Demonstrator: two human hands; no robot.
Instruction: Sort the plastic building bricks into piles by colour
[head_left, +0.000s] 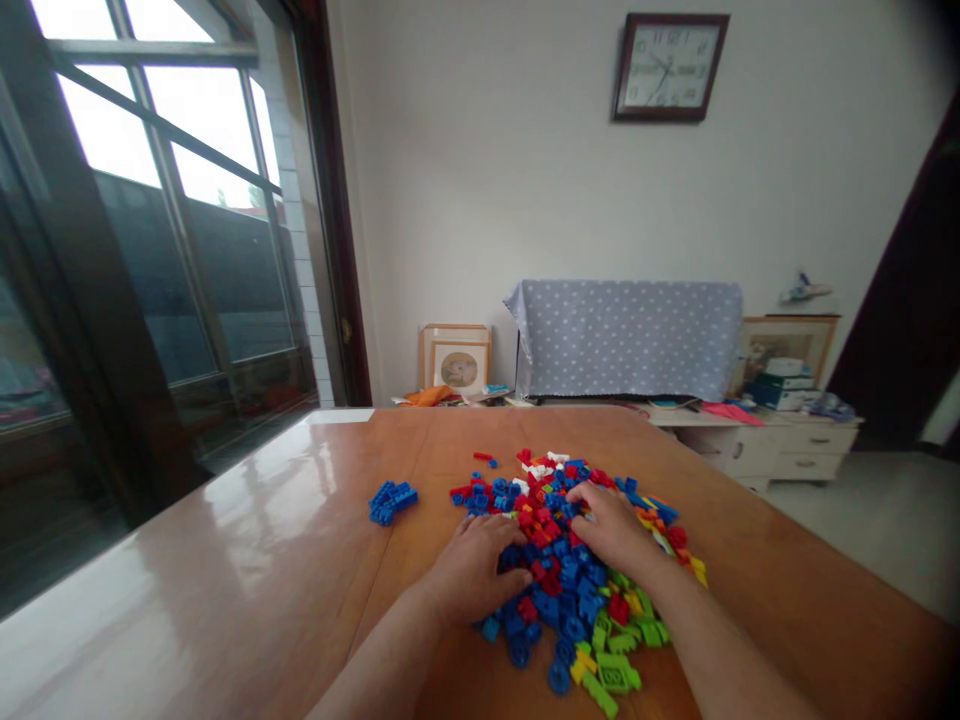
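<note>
Table (pixel 285 560), 2 hands (pixel 480 570) (pixel 609 522) palm-down, seemingly touching bricks (pixel 559 555)

At the lower centre of the frame, the heap of toy bricks (pixel 570 575) mixes blue, red, lime green, yellow, orange and white, the green massed at its lower right. The brick cluster (pixel 392 502) to its left is all blue. The tabletop (pixel 262 570) is orange-brown. At centre right, the cloth (pixel 630 340) is grey-blue with small pale motifs. Upper right, the clock (pixel 671 68) has a dark reddish-brown rim and whitish face.
</note>
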